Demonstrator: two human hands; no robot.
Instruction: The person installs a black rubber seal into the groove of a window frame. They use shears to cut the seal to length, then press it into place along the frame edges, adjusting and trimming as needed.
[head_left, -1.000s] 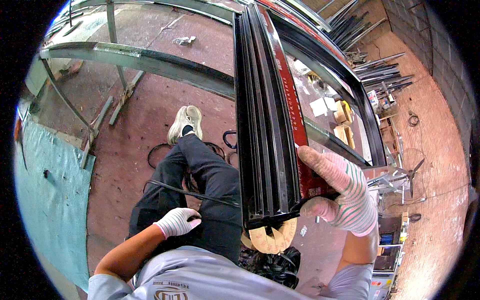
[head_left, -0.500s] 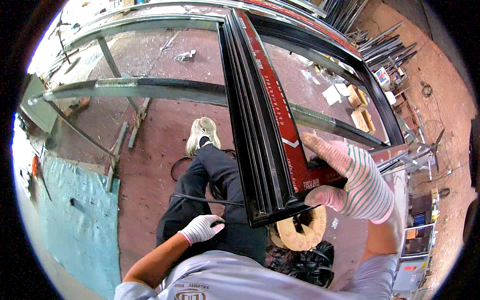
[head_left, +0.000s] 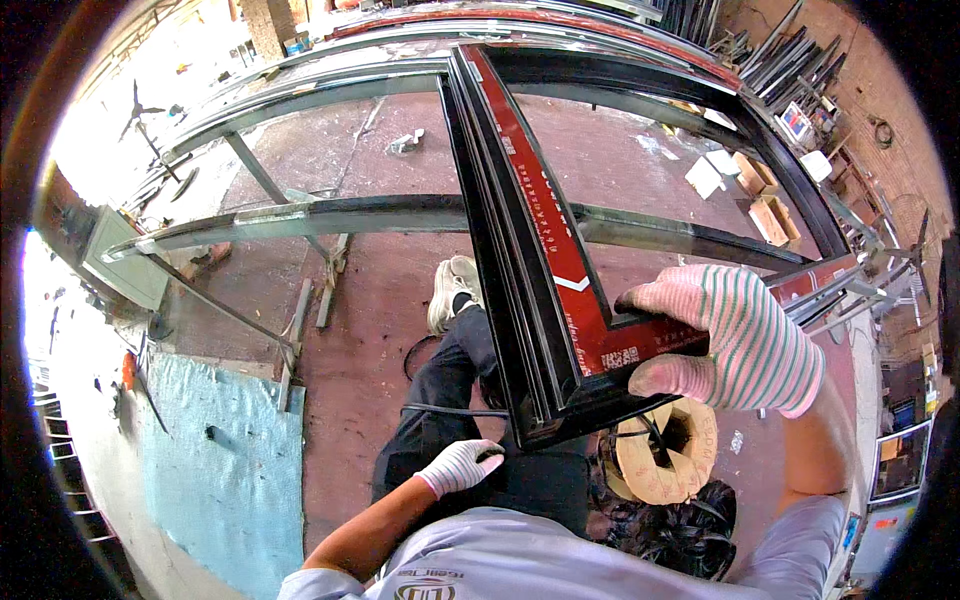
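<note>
A black window frame with red printed film on its face lies across the metal rails, its near corner towards me. My right hand, in a striped knit glove, grips that corner, thumb below and fingers over the red film. My left hand, also gloved, rests low by my thigh with its fingers closed; whatever they hold is lost against my dark trousers. A thin black strip crosses my legs just above that hand and runs behind the frame's corner.
Two metal support rails span the space ahead. Beside my right leg stands a pale reel, with a black plastic bag near it. A blue-green mat covers the floor at left. Cardboard boxes sit beyond the frame at right.
My view has swung left, so the whole scene sits further right. The right hand keeps its grip on the frame corner; the left hand stays low by my thigh, fingers closed.
</note>
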